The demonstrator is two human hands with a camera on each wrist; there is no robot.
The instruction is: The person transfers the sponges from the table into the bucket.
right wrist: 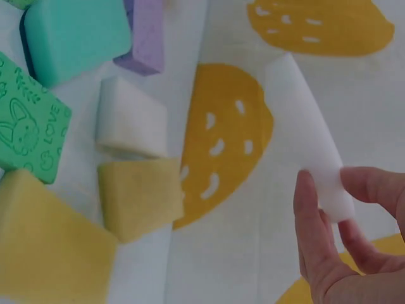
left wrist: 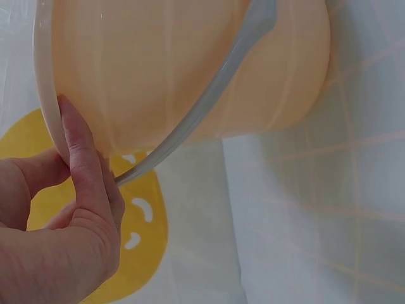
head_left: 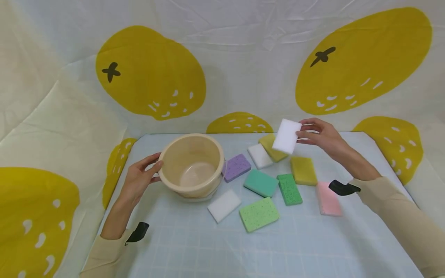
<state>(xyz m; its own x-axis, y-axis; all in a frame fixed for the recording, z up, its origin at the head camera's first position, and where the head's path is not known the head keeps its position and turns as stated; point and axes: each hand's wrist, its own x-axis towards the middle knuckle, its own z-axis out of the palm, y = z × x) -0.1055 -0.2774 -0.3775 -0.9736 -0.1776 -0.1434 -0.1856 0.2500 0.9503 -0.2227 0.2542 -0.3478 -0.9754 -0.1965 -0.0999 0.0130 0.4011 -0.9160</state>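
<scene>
My left hand (head_left: pixel 137 175) pinches the rim of a beige bucket (head_left: pixel 167 184) between thumb and fingers; the left wrist view shows the bucket's grey handle (left wrist: pixel 202 101) hanging along its side. The bucket stands on the table, its visible inside bare. In my right hand (head_left: pixel 321 135), a white sponge (head_left: pixel 287 136) is pinched by one end and held up above the table. Beneath and beside it lie a yellow sponge (head_left: pixel 272 146) and another white sponge (head_left: pixel 260 156). The right wrist view shows the held sponge (right wrist: pixel 310 139) edge-on, between thumb and fingers.
Right of the bucket lie a purple sponge (head_left: pixel 237 167), a teal sponge (head_left: pixel 260 183), a green sponge (head_left: pixel 290 189), a light green sponge (head_left: pixel 259 214), a white sponge (head_left: pixel 224 205), a second yellow sponge (head_left: pixel 304 170) and a pink sponge (head_left: pixel 328 199). A lemon-print cloth (head_left: pixel 243 77) hangs behind the table.
</scene>
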